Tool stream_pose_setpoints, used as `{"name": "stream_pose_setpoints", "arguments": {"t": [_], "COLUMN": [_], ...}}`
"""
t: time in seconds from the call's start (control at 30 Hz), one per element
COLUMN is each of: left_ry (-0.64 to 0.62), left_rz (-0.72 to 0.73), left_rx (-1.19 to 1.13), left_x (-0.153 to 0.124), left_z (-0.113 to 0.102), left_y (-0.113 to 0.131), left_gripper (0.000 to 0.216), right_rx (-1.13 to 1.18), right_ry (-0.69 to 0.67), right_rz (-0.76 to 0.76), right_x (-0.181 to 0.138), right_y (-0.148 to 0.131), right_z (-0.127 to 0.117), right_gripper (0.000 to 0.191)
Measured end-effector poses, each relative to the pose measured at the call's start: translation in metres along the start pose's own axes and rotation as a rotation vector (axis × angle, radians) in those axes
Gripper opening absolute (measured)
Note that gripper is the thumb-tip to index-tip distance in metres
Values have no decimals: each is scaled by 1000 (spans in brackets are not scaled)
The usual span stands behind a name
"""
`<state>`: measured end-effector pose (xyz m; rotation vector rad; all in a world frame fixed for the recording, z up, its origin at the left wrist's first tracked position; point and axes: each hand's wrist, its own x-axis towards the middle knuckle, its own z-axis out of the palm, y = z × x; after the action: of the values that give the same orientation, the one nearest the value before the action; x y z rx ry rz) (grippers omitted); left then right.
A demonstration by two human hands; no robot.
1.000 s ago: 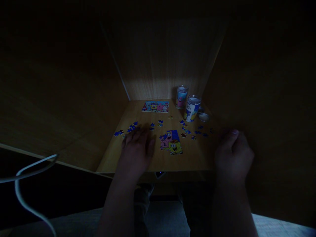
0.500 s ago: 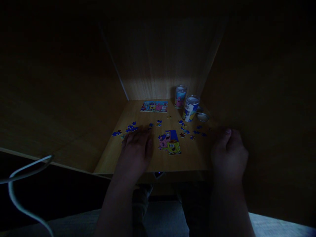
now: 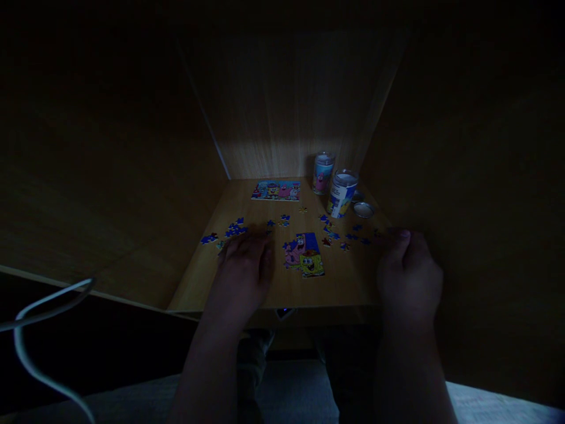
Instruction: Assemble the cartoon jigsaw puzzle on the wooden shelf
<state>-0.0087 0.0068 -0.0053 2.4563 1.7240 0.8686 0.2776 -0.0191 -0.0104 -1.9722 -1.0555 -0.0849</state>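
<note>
Puzzle section, partly joined, lies flat on the bench in front of you; take it as the clock's centre, with twelve toward the back panel. Its cartoon figures stand upright to your eye, heads toward twelve. The outline is stepped, so no single long axis is sure, but the taller right-hand part runs from twelve to about half past five, with blue at its top and a yellow figure at its foot.

Your left hand rests palm down at nine o'clock, thumb apart, fingers loosely bent near the blue loose pieces at ten. Your right hand sits at three, curled with the thumb on top; whether it pinches anything, you cannot tell.

More loose pieces lie toward two, the finished picture at eleven, and the canisters stand at one.

You seem to be picking out pieces mid-assembly. The next move would call for a light fingertip pinch and turning tabs to match the section's ragged left side.
</note>
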Motion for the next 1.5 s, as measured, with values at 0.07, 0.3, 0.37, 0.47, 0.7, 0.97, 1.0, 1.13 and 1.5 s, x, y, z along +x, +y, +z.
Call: {"name": "stream_pose_setpoints", "arguments": {"t": [0.07, 0.3, 0.37, 0.47, 0.7, 0.97, 1.0, 1.13, 1.5], "left_ry": [2, 41, 59, 65, 34, 25, 24, 21, 30], "left_rz": [9, 51, 46, 36, 71, 52, 46, 32, 38], "left_rx": [-1, 18, 28, 35, 25, 32, 28, 22, 35], "left_x": [1, 0, 0, 0, 1, 0, 0, 0, -1], "left_z": [-1, -3, -2, -1, -1, -2, -2, -2, 0], "left_y": [0, 1, 1, 0, 0, 1, 0, 0, 0], "left_gripper": [24, 19, 18, 20, 20, 18, 18, 17, 18], "right_rx": [-9, -37, -33, -21, -72, -10, 1, -1, 3], "right_ry": [-11, -31, -50, -64, -101, -346, -373, -443, -450], "right_rz": [5, -20, -14, -8, -193, -595, -614, -636, -687], "right_x": [0, 1, 1, 1, 3, -1, -1, -1, 2], "right_y": [0, 0, -1, -1, 5, -2, -2, -2, 0], "right_z": [0, 1, 1, 1, 7, 16, 16, 19, 21], "right_gripper": [46, 46, 45, 45, 45, 39, 38, 39, 37]}}
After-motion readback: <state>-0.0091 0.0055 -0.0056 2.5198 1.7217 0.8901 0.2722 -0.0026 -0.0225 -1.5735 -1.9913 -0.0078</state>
